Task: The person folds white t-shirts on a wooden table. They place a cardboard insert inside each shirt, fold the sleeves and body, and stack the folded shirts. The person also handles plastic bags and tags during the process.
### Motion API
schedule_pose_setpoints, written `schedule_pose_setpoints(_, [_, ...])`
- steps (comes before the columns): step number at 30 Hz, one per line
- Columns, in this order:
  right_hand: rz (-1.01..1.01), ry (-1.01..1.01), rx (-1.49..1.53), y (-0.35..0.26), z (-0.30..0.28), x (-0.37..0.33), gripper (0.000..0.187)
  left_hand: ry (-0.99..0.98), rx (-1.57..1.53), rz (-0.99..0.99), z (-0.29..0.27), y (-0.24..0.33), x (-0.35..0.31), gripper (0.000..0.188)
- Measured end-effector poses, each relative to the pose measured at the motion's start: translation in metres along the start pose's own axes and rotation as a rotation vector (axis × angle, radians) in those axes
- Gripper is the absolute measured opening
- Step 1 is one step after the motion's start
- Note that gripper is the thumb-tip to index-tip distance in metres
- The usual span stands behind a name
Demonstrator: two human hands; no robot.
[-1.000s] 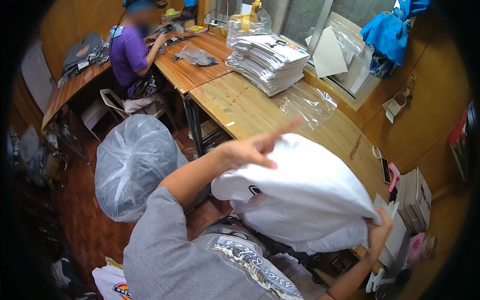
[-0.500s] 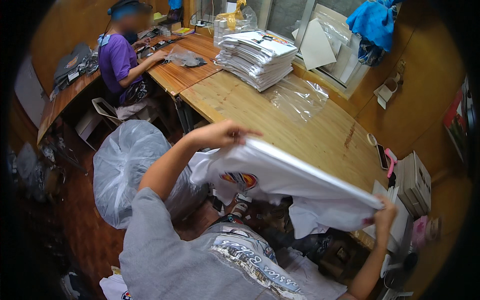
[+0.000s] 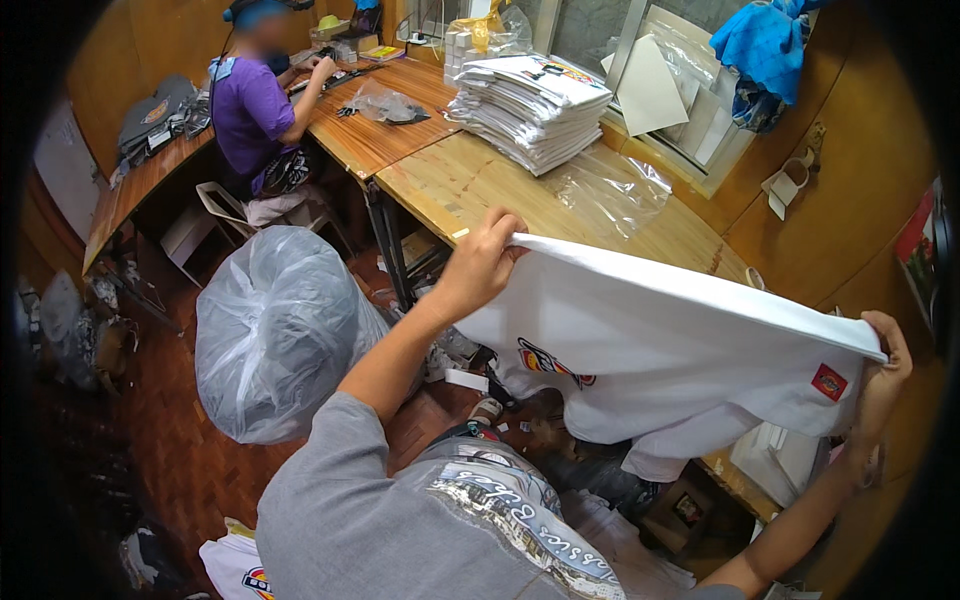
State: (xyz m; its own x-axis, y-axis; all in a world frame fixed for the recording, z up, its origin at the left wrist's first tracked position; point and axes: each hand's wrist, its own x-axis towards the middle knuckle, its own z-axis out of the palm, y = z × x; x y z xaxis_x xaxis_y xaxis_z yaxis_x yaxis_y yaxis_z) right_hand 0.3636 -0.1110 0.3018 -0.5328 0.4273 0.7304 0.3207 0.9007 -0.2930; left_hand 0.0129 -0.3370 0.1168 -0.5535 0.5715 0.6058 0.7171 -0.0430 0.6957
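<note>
A white T-shirt (image 3: 660, 340) hangs stretched between my hands, its top edge a straight fold that slopes down to the right. My left hand (image 3: 487, 262) pinches the fold's left end. At the other end, my right hand (image 3: 884, 365) grips the corner, beside a small red patch on the cloth. A colourful print shows near the lower left of the shirt. The shirt hangs over the near edge of the wooden table (image 3: 440, 195). On the table, beyond my hands, stands a stack of folded white T-shirts (image 3: 530, 110), with a clear plastic bag (image 3: 615, 190) beside it.
A big stuffed translucent plastic bag (image 3: 280, 335) stands on the floor at left. A co-worker in a purple shirt (image 3: 245, 120) sits at the table's far left. More white cloth (image 3: 235, 565) lies at lower left. A blue cloth (image 3: 760, 50) hangs by the window.
My hands have spread apart and my right hand has moved up and right, pulling the shirt taut and bringing the red patch into view. The co-worker's hand has risen from the table.
</note>
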Motion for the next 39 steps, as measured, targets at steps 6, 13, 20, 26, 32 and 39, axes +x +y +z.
schedule_pose_setpoints(6, [0.084, 0.059, -0.003, 0.035, -0.020, 0.020, 0.017, -0.654, -0.732, -0.061, 0.020, 0.000, -0.030, 0.054])
schedule_pose_setpoints(13, [-0.130, 0.048, -0.136, 0.043, -0.039, 0.020, 0.018, -1.150, -0.252, -0.246, 0.010, -0.057, -0.077, 0.032])
schedule_pose_setpoints(20, [0.207, 0.162, 0.085, 0.100, -0.072, 0.003, 0.021, -0.147, 0.513, 0.140, -0.040, -0.062, -0.033, 0.020])
schedule_pose_setpoints(26, [0.231, 0.290, 0.126, 0.090, -0.059, -0.020, 0.023, 0.435, 0.661, 0.212, -0.081, -0.053, 0.012, 0.007])
schedule_pose_setpoints(32, [0.306, -0.387, -0.487, 0.078, -0.014, -0.072, 0.021, 0.633, 0.767, 0.308, -0.131, -0.081, 0.027, 0.005])
schedule_pose_setpoints(39, [0.201, -0.252, -0.723, 0.062, -0.035, -0.061, 0.020, 0.839, 0.597, 0.428, -0.191, -0.059, 0.068, 0.012])
